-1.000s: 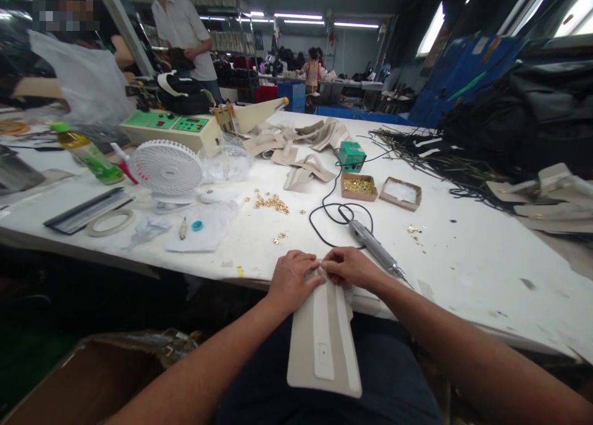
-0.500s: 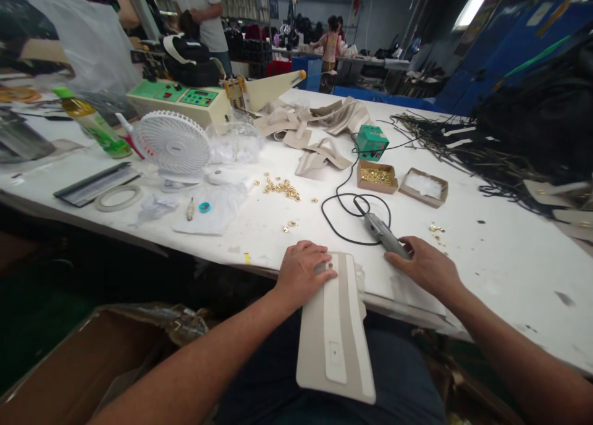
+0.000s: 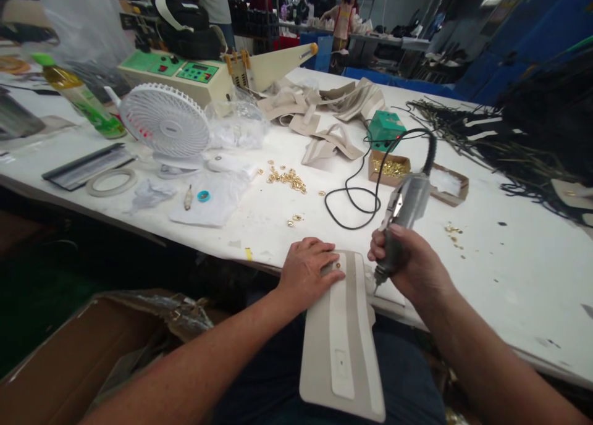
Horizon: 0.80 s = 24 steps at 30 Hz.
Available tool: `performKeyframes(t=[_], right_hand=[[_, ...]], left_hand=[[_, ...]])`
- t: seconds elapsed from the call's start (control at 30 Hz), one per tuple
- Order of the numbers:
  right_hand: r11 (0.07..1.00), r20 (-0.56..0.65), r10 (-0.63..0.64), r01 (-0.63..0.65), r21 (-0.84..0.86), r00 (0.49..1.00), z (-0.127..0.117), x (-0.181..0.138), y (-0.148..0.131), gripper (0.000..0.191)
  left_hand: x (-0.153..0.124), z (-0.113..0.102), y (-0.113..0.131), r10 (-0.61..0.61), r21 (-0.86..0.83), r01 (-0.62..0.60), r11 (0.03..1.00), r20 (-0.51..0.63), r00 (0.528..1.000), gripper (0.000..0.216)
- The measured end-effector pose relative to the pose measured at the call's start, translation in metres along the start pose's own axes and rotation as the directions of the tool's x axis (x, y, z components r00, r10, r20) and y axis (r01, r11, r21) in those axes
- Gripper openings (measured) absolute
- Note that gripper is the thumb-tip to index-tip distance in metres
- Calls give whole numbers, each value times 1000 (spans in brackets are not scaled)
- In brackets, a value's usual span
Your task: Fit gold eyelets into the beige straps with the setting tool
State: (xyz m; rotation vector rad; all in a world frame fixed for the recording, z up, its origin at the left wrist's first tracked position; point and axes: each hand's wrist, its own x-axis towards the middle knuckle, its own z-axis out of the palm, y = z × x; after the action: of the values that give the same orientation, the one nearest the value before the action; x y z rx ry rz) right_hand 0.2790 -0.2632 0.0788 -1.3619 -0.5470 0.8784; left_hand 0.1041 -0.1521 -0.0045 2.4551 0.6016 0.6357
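My right hand [image 3: 417, 267] is wrapped round a grey electric screwdriver [image 3: 410, 206], held upright with its thin bit pointing down at the table edge. The bit is just right of a beige bag panel [image 3: 364, 345] and apart from it. My left hand [image 3: 308, 273] grips the upper left of this panel, thumb on its face and fingers over the far edge. A small brass-coloured fitting [image 3: 338, 265] sits near the panel's top, between thumb and fingers. The panel's lower part hangs over the table edge above my lap.
Loose gold fittings [image 3: 288, 179] lie on the white table. Behind the screwdriver stand a box of gold pieces [image 3: 389, 167] and a green power unit [image 3: 385, 130] with a looping black cord. A white fan [image 3: 164, 122] stands left; an open carton [image 3: 60, 357] is below.
My right hand has closed on the screwdriver, lifted it off the table and turned it bit-down beside the panel. My left hand stays on the panel. The view has shifted slightly.
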Motion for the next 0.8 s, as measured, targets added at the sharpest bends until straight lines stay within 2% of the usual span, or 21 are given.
performKeyframes(t=[0.13, 0.23, 0.33, 0.43, 0.8], right_hand=[[970, -78, -215, 222, 96, 973, 39, 7, 7, 38], [950, -36, -296, 298, 95, 955, 52, 10, 12, 37], [950, 13, -313, 313, -14, 950, 57, 13, 20, 42], [944, 2, -322, 321, -79, 947, 56, 17, 29, 44], [950, -35, -311, 310, -39, 950, 56, 18, 35, 40]], left_hand=[[0, 0, 0, -1, 5, 1, 1000, 11, 1000, 28], [-1, 1, -1, 6, -7, -6, 1000, 4, 1000, 29], [-1, 0, -2, 14, -18, -14, 1000, 4, 1000, 28], [0, -1, -2, 21, -25, -21, 999, 17, 1000, 26], [-1, -2, -2, 23, -21, -22, 1000, 24, 999, 27]])
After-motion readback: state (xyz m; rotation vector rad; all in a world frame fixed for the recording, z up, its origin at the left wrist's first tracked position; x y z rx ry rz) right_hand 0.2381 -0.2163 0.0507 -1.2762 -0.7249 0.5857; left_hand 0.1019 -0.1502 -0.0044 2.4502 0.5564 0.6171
